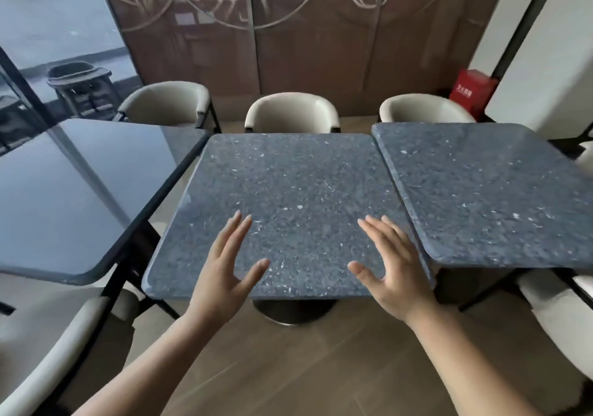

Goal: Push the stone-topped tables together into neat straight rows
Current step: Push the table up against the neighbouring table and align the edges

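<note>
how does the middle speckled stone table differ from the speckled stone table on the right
The middle grey speckled stone table sits square to the camera; the right grey speckled stone table is skewed, its near edge slanting. Both open hands, the left hand and the right hand, are over the middle table; none is over the right one. The middle table's round pedestal base shows; the right table's base is hidden. Both share the same speckled top with rounded corners.

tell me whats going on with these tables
A person is lining up stone-topped tables. Both open hands, left hand and right hand, hover over the near edge of the middle table, gripping nothing. The right table sits skewed against it, and a gap separates the left table, so the row is not yet straight.
</note>
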`<state>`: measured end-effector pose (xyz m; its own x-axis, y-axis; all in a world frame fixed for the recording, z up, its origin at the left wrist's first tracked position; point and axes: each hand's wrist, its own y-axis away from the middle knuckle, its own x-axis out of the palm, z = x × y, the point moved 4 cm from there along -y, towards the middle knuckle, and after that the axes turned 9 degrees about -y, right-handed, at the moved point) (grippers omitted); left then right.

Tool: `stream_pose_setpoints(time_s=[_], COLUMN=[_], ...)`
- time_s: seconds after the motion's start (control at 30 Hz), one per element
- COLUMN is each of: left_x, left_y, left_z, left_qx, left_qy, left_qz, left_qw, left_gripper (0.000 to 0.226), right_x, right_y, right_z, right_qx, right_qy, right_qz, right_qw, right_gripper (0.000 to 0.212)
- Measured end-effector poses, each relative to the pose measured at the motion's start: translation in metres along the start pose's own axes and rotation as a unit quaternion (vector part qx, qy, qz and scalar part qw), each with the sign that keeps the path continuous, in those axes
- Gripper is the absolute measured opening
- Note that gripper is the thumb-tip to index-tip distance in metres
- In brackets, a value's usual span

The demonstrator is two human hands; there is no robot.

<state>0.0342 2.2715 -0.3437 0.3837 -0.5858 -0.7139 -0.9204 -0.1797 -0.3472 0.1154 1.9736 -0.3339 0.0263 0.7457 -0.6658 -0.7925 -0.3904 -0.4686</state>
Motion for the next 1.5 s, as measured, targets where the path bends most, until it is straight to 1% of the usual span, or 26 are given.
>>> stream_pose_setpoints(time_s=[0.07,0.1,0.17,0.2,0.23,0.3,0.37,0.5,0.57,0.63,0.73,0.83,0.93,1.0,1.13,1.2,1.5], left_x=[0.036,0.054,0.091,0.109,0.127,0.159,0.183,0.217,0.229,0.236,0.240,0.241,0.241,0.240,0.241,0.242,0.243], left_y=[-0.002,-0.004,-0.005,-0.006,-0.006,-0.011,-0.020,-0.038,-0.039,-0.036,-0.034,-0.035,-0.033,-0.031,-0.030,-0.029,-0.029], left_z=[0.036,0.053,0.088,0.106,0.123,0.156,0.182,0.218,0.231,0.240,0.239,0.237,0.236,0.237,0.244,0.248,0.251], left_qx=[-0.017,-0.021,-0.034,-0.039,-0.042,-0.035,-0.026,0.004,0.016,0.023,0.050,0.086,0.098,0.101,0.107,0.117,0.129], left_qy=[-0.067,-0.102,-0.168,-0.198,-0.230,-0.293,-0.327,-0.364,-0.380,-0.390,-0.392,-0.394,-0.408,-0.410,-0.412,-0.409,-0.402], left_qz=[0.038,0.058,0.106,0.135,0.164,0.215,0.251,0.314,0.344,0.358,0.333,0.309,0.299,0.287,0.266,0.254,0.247], left_qw=[0.997,0.993,0.980,0.970,0.958,0.931,0.911,0.877,0.859,0.848,0.856,0.862,0.857,0.860,0.865,0.869,0.872], left_gripper=[0.089,0.095,0.104,0.109,0.113,0.117,0.118,0.126,0.128,0.126,0.120,0.118,0.117,0.116,0.114,0.114,0.112], right_x=[0.039,0.060,0.106,0.128,0.147,0.178,0.200,0.231,0.239,0.242,0.243,0.245,0.248,0.251,0.254,0.253,0.252], right_y=[-0.001,0.000,0.008,0.014,0.019,0.025,0.027,0.024,0.025,0.027,0.031,0.031,0.034,0.035,0.036,0.037,0.036], right_z=[-0.036,-0.055,-0.096,-0.116,-0.135,-0.168,-0.196,-0.237,-0.252,-0.256,-0.256,-0.258,-0.258,-0.258,-0.265,-0.265,-0.268], right_qx=[0.036,0.064,0.107,0.119,0.128,0.143,0.144,0.135,0.137,0.123,0.089,0.067,0.069,0.080,0.079,0.076,0.068], right_qy=[0.036,0.064,0.137,0.167,0.188,0.209,0.226,0.240,0.240,0.236,0.267,0.276,0.271,0.270,0.276,0.282,0.265], right_qz=[0.062,0.108,0.221,0.265,0.291,0.317,0.337,0.376,0.386,0.370,0.372,0.343,0.328,0.336,0.316,0.318,0.309], right_qw=[0.997,0.990,0.960,0.942,0.929,0.914,0.903,0.885,0.880,0.890,0.885,0.895,0.902,0.899,0.904,0.902,0.911], right_gripper=[0.099,0.100,0.102,0.102,0.103,0.109,0.116,0.109,0.108,0.108,0.114,0.116,0.113,0.111,0.108,0.109,0.111])
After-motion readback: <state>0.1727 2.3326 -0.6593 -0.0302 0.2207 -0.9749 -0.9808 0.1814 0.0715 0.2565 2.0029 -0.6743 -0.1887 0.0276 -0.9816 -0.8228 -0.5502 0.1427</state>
